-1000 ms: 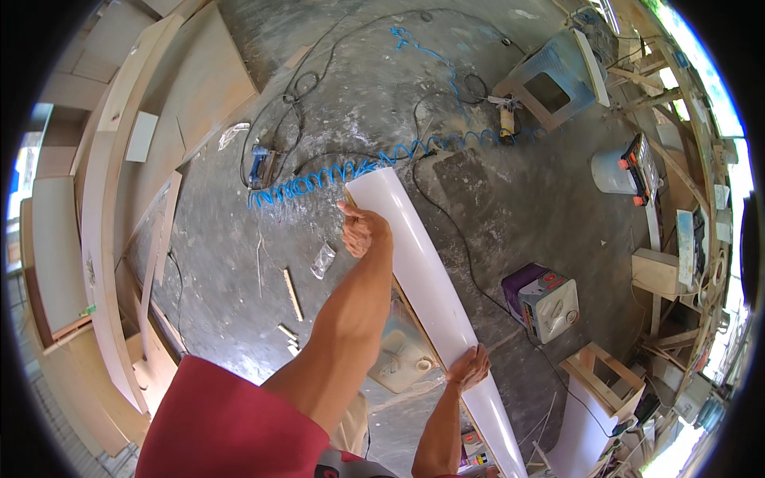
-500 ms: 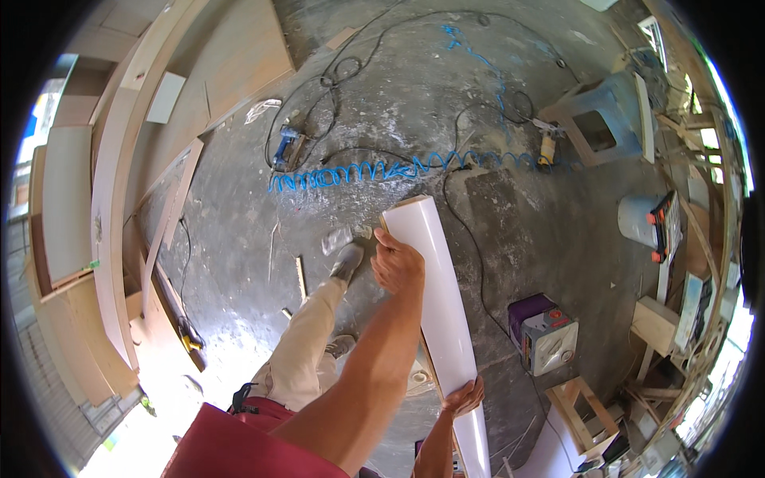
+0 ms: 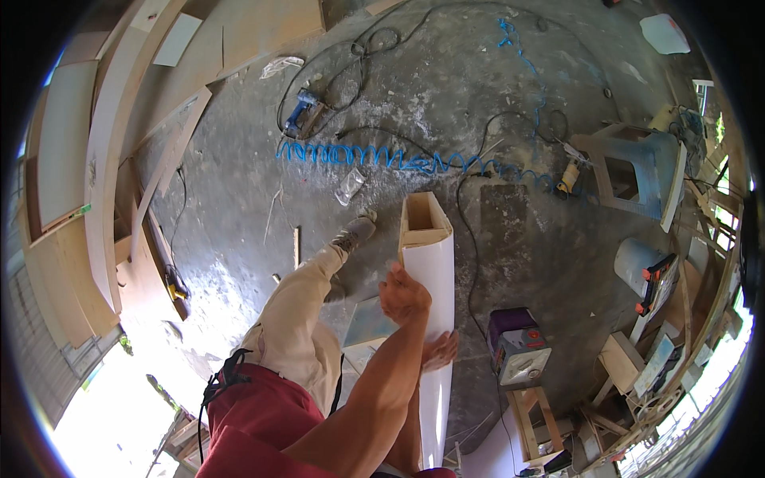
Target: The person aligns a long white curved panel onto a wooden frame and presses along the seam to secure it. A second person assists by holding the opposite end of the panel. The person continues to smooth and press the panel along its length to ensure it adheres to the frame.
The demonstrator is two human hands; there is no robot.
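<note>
A long hollow wooden box beam (image 3: 434, 307) with a glossy white face slants up from the lower edge. Its open far end shows bare wood inside. My left hand (image 3: 405, 295) is closed at the beam's left edge, a little below that end; part of its grip is hidden. Lower down, my right hand (image 3: 439, 351) lies across the white face with its fingers stretched out, slightly blurred. My left forearm hides much of the right one.
Coiled blue air hose (image 3: 343, 154) and dark cables cross the concrete floor beyond the beam, near a blue power tool (image 3: 301, 111). A purple-and-grey can (image 3: 518, 346) stands right. Wooden panels (image 3: 119, 159) lean left. A pale box (image 3: 369, 325) sits beside my leg.
The beam has turned so its hollow end now faces me. My left hand has moved lower in the view, and my right hand has come up closer to it. The whole view has shifted.
</note>
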